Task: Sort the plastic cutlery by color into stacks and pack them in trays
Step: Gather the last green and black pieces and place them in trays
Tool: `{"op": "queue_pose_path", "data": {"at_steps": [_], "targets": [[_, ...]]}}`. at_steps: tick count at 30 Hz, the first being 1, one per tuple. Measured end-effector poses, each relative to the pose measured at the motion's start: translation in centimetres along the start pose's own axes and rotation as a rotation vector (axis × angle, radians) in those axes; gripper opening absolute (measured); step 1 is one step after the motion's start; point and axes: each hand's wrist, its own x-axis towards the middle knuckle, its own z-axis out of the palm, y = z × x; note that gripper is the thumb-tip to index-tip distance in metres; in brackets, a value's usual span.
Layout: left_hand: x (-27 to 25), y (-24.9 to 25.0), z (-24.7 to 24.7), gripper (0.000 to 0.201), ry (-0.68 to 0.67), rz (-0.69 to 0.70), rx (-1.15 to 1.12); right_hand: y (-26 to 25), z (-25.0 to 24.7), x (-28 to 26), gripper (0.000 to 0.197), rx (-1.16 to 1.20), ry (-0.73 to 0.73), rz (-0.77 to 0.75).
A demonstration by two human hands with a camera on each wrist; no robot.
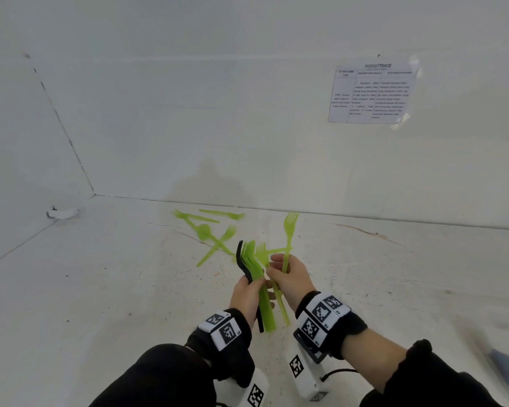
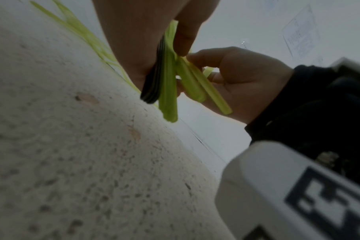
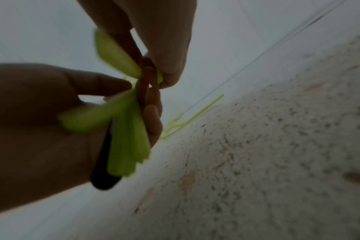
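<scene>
- Blur spoils both wrist views: there the green handles smear, and the count of pieces in either hand cannot be told.
- Left hand (image 1: 247, 292) has its fingers curled round a stack of green forks (image 1: 262, 289), with black cutlery (image 1: 244, 259) on the stack's left side; the handle ends stick out below the palm, clear of the table.
- Right hand (image 1: 291, 279) pinches green forks (image 1: 288, 239), one standing upright with its tines up; its fingertips meet the left hand's stack. How many it holds is hidden by the fingers.
- Loose green cutlery (image 1: 209, 230) lies crossed on the table (image 1: 100, 289) beyond the hands, near the back wall; forks and at least one spoon show, soft with motion blur.
- Open tabletop runs left and right of the hands; the walls close it at the back and at the left.
- A printed sheet (image 1: 370, 94) hangs on the back wall at right, its text too small to read.
- A white object (image 1: 62, 213) sits in the far left corner; a grey thing is cut off at the right edge.
</scene>
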Motion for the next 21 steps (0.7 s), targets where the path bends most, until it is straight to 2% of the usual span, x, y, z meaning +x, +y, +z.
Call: {"op": "queue_pose_path", "data": {"at_steps": [7,9,11,14,17,19,21], "targets": [[-0.6,0.1,1.2,0.023,-0.065,-0.053,-0.074,0.7,-0.9,-0.6,0.019,-0.109,0.038,-0.079],[-0.7,-0.1,1.4,0.024,-0.128,-0.050,-0.076,0.6,-1.2,-0.8,0.014,-0.096,0.030,-0.037],[-1.0,-0.1,1.6,0.018,-0.171,-0.015,-0.017,0.3,-1.4,-1.1,0.016,-0.078,0.005,0.011],[-1.1,-0.6,1.8,0.011,-0.146,-0.003,0.072,0.3,-1.8,-1.2,0.029,-0.194,0.047,-0.014],[-0.7,-1.0,2.1,0.012,-0.096,0.013,0.124,0.6,-2.9,-1.6,0.031,-0.303,0.105,-0.060],[-0.7,-1.1,2.3,0.013,-0.077,0.035,0.129,0.8,-3.4,-1.7,0.026,-0.363,0.102,-0.081],[-0.6,-1.0,2.3,0.014,-0.069,0.057,0.144,1.0,-3.5,-1.8,0.035,-0.427,0.065,-0.067]]}}
